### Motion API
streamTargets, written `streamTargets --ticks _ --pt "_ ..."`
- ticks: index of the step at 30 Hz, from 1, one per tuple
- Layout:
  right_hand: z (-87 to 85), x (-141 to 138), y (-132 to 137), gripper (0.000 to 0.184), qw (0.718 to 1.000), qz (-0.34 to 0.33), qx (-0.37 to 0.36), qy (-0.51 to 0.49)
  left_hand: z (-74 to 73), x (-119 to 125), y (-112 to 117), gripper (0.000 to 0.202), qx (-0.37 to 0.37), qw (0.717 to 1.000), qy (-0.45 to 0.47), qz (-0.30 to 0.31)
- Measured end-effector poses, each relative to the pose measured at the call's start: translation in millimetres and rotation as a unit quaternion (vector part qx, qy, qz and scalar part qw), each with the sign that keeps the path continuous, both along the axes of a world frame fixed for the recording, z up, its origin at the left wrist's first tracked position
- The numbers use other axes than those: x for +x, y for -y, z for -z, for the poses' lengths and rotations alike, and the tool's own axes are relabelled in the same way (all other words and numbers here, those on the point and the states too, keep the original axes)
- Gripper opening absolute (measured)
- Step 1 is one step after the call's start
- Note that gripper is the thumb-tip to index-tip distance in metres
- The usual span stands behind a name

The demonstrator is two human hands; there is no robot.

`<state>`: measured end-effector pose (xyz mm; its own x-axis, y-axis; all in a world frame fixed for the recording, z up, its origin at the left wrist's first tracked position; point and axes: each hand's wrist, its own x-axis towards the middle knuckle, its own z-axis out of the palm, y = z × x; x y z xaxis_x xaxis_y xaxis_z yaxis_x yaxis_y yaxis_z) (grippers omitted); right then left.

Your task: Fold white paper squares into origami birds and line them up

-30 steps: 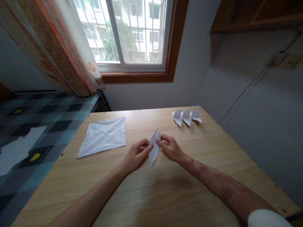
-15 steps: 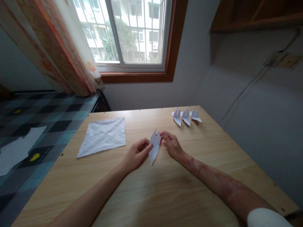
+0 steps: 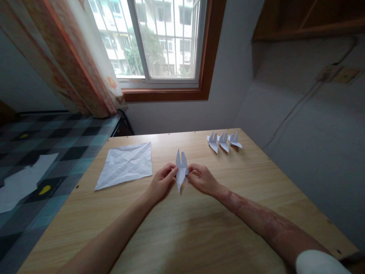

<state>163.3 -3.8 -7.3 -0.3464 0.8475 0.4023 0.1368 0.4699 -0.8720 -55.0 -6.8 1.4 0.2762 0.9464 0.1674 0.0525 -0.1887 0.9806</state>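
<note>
A white origami paper crane (image 3: 180, 173) is held up over the middle of the table, two points upward and a wing pointing down toward me. My left hand (image 3: 164, 179) pinches its left side between thumb and fingers. On its other side, my right hand (image 3: 203, 179) is closed with its fingertips at the paper's right edge. Those fingertips are partly hidden by the folded paper. Three similar folded cranes (image 3: 223, 142) stand in a row at the far right of the table.
A creased square paper sheet (image 3: 125, 165) lies at the left of the wooden table (image 3: 182, 236). Left of the table is a checked bed cover (image 3: 68, 139) with white paper pieces (image 3: 23, 182) on it. A window and curtain (image 3: 76, 57) are beyond; a wall with a cable stands to the right.
The paper crane has turned, and its lower wing now spreads away from the upright points. My right hand has moved down and left, from the upper tip to the crane's right side.
</note>
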Motion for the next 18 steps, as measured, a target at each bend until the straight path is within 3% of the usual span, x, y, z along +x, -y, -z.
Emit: streamTargets --ticks 4,8,13,18 --pt "4.8 2.9 -0.5 0.019 0.994 0.094 0.044 0.033 2.5 1.0 3.1 0.044 -0.024 0.998 0.018 -0.060" --pt "8.0 5.9 -1.0 0.013 0.980 0.157 0.091 0.079 -6.4 -2.1 11.5 0.043 0.038 0.997 -0.014 -0.060" --pt "3.8 9.4 -2.2 0.008 0.969 0.162 0.149 0.116 -18.0 -8.2 18.5 0.037 0.144 0.982 -0.115 -0.042" --pt "-1.9 10.2 -3.5 0.014 0.967 0.140 0.176 0.124 -15.2 -14.5 15.0 0.023 0.220 0.947 -0.217 -0.091"
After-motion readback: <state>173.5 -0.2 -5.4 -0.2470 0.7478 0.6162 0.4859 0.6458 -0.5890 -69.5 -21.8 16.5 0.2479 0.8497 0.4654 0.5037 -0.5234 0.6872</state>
